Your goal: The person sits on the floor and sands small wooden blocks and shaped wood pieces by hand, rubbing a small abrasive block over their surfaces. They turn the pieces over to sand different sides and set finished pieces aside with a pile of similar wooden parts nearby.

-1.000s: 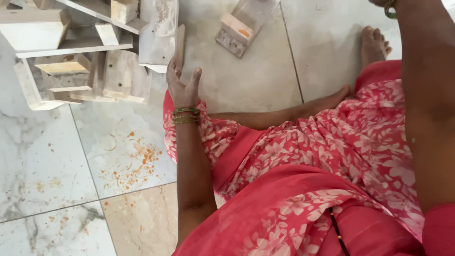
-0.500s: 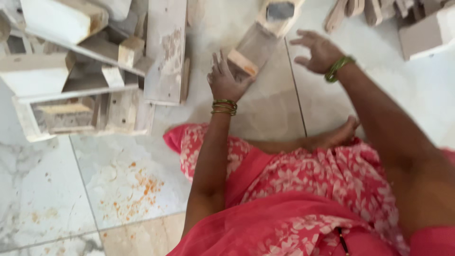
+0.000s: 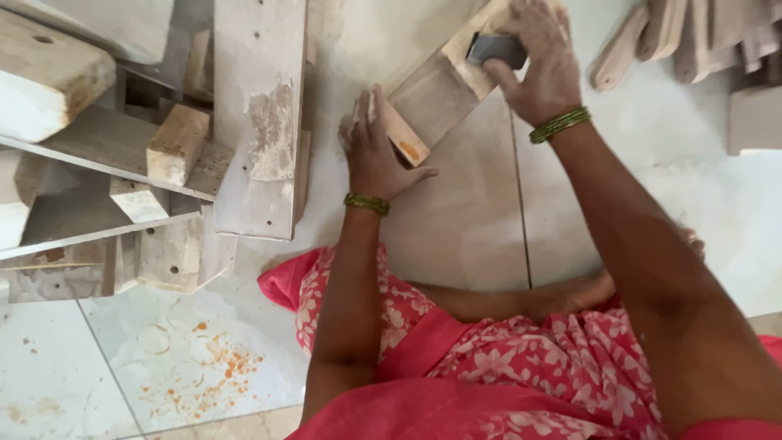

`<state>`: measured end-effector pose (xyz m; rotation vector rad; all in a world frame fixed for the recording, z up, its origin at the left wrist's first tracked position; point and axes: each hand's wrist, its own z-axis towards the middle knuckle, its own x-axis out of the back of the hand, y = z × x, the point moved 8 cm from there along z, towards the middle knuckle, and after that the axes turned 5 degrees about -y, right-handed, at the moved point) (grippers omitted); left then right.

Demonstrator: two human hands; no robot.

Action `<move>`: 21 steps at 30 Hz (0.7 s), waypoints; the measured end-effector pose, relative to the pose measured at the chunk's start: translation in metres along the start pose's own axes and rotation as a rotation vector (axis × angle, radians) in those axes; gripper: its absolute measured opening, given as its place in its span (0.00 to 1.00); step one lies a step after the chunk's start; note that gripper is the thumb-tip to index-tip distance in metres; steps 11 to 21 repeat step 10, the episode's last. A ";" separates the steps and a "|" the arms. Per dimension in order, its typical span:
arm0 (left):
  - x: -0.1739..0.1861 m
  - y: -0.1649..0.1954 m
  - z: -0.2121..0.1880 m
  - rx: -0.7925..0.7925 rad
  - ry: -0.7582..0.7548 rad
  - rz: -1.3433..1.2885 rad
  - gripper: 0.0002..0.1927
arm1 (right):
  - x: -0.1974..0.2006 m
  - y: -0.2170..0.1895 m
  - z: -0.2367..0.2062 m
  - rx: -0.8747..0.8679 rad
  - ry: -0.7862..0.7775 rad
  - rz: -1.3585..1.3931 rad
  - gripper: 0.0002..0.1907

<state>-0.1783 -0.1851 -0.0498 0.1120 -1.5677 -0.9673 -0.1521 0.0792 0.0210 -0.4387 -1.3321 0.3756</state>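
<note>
Both hands grip: left hand (image 3: 373, 151) steadies the wooden board (image 3: 440, 94), right hand (image 3: 538, 61) clamps a dark sanding block (image 3: 495, 49).

Green bangles (image 3: 559, 125), pink floral garment (image 3: 521, 367)

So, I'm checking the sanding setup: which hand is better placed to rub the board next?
The right hand, probably: it holds the dark block flat on the board. The left hand grips the board's near end, steadying it.
</note>
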 end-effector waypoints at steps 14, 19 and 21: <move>0.039 0.024 0.014 0.206 -0.066 -0.385 0.78 | 0.051 0.093 -0.084 -0.084 0.334 0.602 0.11; 0.039 0.024 0.014 0.206 -0.066 -0.385 0.78 | 0.051 0.093 -0.084 -0.084 0.334 0.602 0.11; 0.039 0.024 0.014 0.206 -0.066 -0.385 0.78 | 0.051 0.093 -0.084 -0.084 0.334 0.602 0.11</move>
